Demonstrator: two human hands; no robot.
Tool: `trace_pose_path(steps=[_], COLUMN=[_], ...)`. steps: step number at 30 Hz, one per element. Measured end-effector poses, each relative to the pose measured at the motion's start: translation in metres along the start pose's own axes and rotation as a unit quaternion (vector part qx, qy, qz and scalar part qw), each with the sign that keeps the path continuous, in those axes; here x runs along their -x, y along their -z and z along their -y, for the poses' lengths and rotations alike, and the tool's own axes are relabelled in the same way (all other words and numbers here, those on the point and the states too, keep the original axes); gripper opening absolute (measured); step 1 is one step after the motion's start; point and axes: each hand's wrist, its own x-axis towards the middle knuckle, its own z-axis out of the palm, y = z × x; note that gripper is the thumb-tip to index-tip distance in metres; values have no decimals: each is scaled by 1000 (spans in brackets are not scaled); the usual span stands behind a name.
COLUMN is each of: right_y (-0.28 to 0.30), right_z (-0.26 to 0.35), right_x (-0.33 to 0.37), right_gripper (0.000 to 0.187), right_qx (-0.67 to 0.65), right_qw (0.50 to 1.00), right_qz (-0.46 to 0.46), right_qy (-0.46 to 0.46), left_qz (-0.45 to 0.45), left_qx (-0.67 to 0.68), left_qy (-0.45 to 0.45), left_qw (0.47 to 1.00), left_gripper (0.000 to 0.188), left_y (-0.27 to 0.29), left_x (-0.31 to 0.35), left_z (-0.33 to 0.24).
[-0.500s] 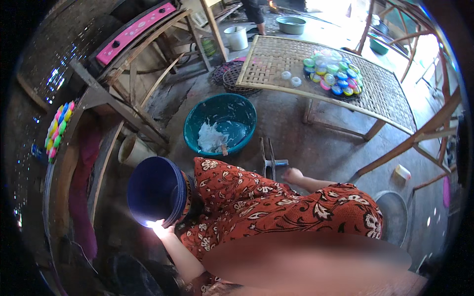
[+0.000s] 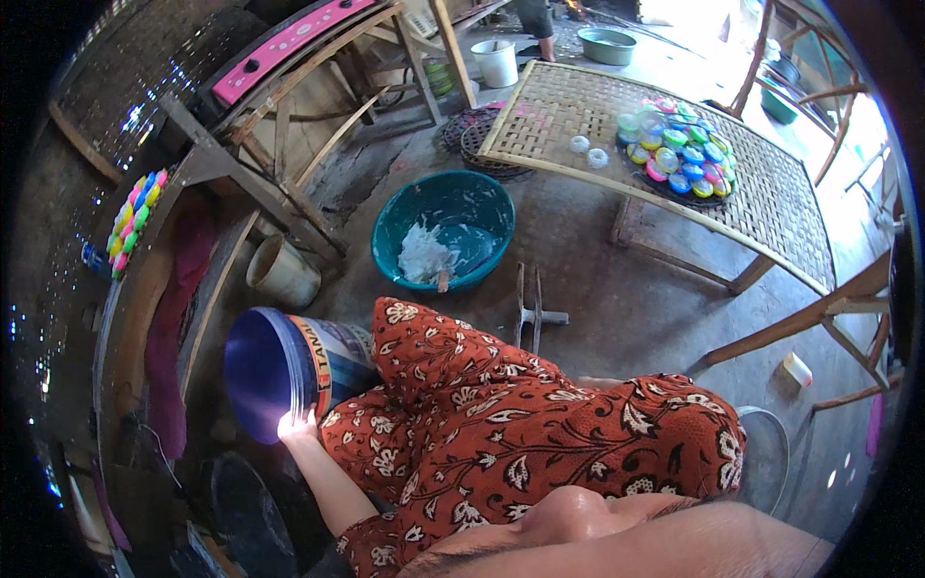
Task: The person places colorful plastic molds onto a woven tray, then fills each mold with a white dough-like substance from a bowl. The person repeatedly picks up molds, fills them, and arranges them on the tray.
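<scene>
A large bucket (image 2: pixel 255 371), blue-purple inside with a printed outer wall, lies tilted beside my left knee, its mouth facing left. My left hand (image 2: pixel 300 425) is closed on the lower part of its rim, brightly lit by sun. The right hand is hidden behind the patterned red cloth (image 2: pixel 520 424) over my lap; only a sliver of skin shows past its edge. Ahead of my knees sits a teal basin (image 2: pixel 491 207) with a wet white mass (image 2: pixel 424 253) in it. A wooden-handled piece stands against that mass.
A low wooden frame tool (image 2: pixel 533 316) lies by the basin. Behind it stands a woven bamboo table (image 2: pixel 549 111) with colourful lidded cups (image 2: pixel 679 154). To the left are a dirty pail (image 2: pixel 283 273) and a wooden bench. A person's leg (image 2: pixel 542 24) shows at the back.
The bucket has tipped further left, showing more of its printed side, with my left hand still on the rim. My right hand has drawn back out of sight. The view has shifted slightly.
</scene>
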Motion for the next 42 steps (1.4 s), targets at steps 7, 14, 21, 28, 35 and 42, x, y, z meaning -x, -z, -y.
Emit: trace_pose_path(steps=[7,14,21,28,35,42], right_y=[5,80,85,90,95,69], right_z=[8,44,74,88,90,66], right_x=[10,18,-86,-30,-40,-49], right_gripper=[31,34,34,30,39,43], right_qx=[-38,-274,-569,-145,-209,-325], right_qw=[999,958,814,979,963,855], right_qz=[0,-70,-43,-123,-142,-165], right_qy=[-19,-56,106,-68,-89,-368], left_qz=[-89,-184,-84,-78,-122,-109], left_qx=[-554,-527,-277,541,578,588], left_qy=[-19,-125,-20,249,252,270], left_qw=[828,820,957,800,766,754], left_gripper=[52,43,31,29,32,36], left_y=[-28,-55,-38,-39,-70,-69], left_x=[40,80,58,12,-2,12], left_z=[-82,-111,-114,-137,-182,-181])
